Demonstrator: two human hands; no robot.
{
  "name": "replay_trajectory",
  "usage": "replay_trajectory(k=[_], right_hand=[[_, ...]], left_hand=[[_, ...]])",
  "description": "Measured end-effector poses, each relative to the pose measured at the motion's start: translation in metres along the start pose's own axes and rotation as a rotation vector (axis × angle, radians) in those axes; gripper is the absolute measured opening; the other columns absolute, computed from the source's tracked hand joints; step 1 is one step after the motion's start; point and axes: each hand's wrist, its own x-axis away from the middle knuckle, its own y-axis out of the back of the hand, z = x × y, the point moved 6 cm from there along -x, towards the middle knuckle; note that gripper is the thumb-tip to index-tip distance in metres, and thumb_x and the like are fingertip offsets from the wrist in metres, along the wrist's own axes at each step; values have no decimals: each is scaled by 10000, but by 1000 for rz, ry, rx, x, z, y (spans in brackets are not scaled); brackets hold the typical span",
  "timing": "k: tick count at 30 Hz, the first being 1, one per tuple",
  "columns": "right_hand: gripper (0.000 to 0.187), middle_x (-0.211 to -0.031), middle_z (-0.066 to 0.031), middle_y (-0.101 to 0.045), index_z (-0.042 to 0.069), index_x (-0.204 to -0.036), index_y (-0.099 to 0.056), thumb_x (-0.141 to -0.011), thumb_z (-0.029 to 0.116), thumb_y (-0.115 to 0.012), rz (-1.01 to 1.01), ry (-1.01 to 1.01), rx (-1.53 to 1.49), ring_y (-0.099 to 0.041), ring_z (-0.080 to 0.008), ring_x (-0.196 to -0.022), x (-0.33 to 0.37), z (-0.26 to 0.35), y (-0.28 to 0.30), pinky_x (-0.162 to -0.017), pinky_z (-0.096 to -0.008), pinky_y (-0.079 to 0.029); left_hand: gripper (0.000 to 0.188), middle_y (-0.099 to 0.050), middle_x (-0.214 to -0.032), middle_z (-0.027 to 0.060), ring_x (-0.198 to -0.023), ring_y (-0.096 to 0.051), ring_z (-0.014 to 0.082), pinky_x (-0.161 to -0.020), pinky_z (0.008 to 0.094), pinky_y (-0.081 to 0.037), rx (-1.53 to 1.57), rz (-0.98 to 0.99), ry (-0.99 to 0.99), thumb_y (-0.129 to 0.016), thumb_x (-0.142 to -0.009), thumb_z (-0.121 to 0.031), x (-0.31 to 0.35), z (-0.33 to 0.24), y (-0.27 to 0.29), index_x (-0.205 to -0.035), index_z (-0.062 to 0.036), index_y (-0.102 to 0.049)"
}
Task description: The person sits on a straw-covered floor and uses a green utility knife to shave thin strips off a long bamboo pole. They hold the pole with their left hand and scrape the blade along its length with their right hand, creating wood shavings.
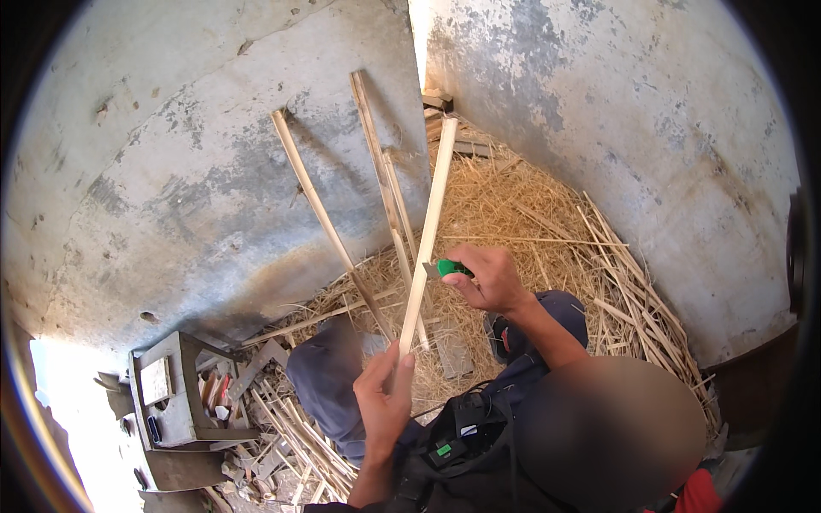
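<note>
A long, pale wooden strip (438,184) slants up and away in front of me, its near end in my left hand (383,395). The fingers and thumb of that hand are closed round it. My right hand (492,278) grips a green-handled knife (451,268). The short grey blade meets the right edge of the strip, somewhat below its middle. Most of the handle is hidden inside my right fist. My knees, in dark trousers, show on either side of the strip.
Several wooden strips (312,192) lean against the worn left wall (214,154). Straw-like shavings (500,201) cover the floor ahead. Thin sticks (637,312) are heaped along the right wall, more (299,440) lie at lower left. A grey wooden box (180,376) holding small items stands there.
</note>
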Motion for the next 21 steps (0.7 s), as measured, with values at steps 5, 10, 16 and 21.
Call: replay_trajectory(k=[5, 10, 16, 21], right_hand=[[340, -809, -77, -713, 67, -1057, -755, -1042, 406, -731, -22, 55, 39, -714, -272, -650, 2, 1, 3, -574, -379, -551], [357, -796, -61, -704, 77, -1041, -762, -1038, 433, -729, -44, 81, 76, -705, -253, -635, 1, 3, 5, -555, -370, -540], [356, -797, -66, -715, 77, -1061, -771, -1040, 430, -732, -35, 74, 114, -705, -258, -634, 2, 1, 5, -558, -365, -544], [335, -862, -99, -774, 64, -1080, -778, -1052, 394, -730, -130, -58, 81, -731, -262, -655, -1, -21, 14, -578, -350, -557]], left_hand=[[304, -702, -894, 72, -797, -589, 94, -690, 269, -464, -8, -3, -6, -750, -1030, -65, 6, -4, 0, -1294, 85, -743], [307, -693, -884, 67, -778, -573, 90, -671, 265, -452, -2, -4, -26, -744, -1033, -63, 9, -6, 0, -1303, 81, -742], [306, -656, -850, 57, -752, -545, 91, -648, 271, -432, -41, 17, -20, -742, -1034, -63, 9, -7, 5, -1303, 83, -741], [292, -594, -801, 43, -731, -517, 94, -632, 278, -409, -33, 30, -40, -740, -1035, -62, 11, 2, 5, -1294, 73, -744]])
